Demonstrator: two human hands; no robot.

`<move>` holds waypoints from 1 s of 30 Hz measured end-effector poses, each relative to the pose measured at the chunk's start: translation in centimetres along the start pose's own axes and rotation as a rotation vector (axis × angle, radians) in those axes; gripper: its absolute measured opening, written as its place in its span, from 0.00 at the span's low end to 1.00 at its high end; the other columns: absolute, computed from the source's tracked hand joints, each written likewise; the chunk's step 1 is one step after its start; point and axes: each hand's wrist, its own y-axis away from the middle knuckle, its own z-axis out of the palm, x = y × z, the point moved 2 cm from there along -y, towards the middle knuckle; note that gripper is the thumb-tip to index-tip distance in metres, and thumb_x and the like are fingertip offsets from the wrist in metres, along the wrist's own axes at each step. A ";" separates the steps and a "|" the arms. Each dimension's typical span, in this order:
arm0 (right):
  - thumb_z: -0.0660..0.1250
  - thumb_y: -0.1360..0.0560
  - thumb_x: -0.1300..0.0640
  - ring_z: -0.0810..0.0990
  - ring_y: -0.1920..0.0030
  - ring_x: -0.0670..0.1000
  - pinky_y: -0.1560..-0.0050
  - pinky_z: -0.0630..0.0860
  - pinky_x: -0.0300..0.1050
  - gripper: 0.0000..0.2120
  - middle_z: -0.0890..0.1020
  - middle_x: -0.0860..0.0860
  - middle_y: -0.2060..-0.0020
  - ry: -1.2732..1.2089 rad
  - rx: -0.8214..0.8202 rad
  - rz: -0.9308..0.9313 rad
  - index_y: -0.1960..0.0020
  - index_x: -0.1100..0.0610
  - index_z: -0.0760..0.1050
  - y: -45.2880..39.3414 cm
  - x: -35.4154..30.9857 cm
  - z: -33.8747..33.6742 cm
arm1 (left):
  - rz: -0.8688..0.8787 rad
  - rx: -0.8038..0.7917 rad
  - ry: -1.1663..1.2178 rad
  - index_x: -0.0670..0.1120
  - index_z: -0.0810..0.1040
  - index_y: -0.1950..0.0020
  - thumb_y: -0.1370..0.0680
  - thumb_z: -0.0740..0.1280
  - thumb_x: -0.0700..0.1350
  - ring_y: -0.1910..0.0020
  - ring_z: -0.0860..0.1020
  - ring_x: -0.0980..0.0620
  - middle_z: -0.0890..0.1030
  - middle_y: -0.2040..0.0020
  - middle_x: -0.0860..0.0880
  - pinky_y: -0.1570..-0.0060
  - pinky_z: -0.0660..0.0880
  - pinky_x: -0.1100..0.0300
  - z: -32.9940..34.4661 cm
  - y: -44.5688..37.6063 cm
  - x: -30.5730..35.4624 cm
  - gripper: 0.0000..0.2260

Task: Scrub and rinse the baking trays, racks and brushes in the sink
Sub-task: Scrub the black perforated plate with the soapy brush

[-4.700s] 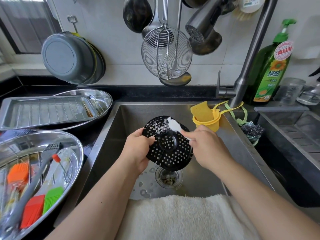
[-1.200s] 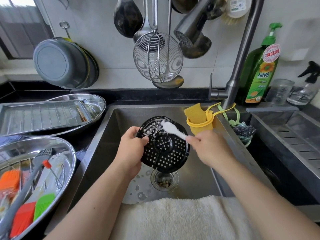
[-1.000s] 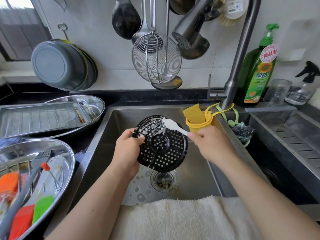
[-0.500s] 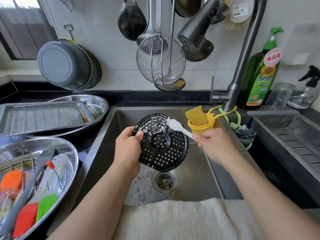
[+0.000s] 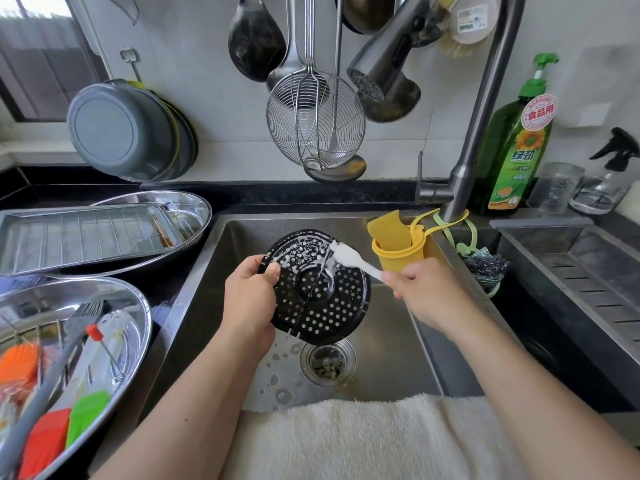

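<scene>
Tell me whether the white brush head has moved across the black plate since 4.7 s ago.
No: white brush rests on perforated plate's upper right edge, as before.

black counter [image 5: 166,299]: 2 steel trays [image 5: 138,306] [image 5: 201,209], soap btl [image 5: 512,150]

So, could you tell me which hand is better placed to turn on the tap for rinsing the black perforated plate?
The right hand, probably. It is nearer the faucet lever and pinches only the light white brush, while the left hand grips the black plate above the sink.

Left hand [image 5: 247,299] and right hand [image 5: 424,291] forward, fingers curled (both gripping).
</scene>
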 end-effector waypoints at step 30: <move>0.69 0.24 0.37 0.76 0.67 0.52 0.65 0.73 0.46 0.22 0.78 0.49 0.69 0.397 0.027 -0.139 0.68 0.52 0.78 0.5 -1.3 -1.2 | 0.292 -0.111 -0.373 0.53 0.84 0.49 0.15 0.64 0.43 0.47 0.84 0.50 0.86 0.52 0.53 0.40 0.80 0.41 1.0 1.4 1.0 0.10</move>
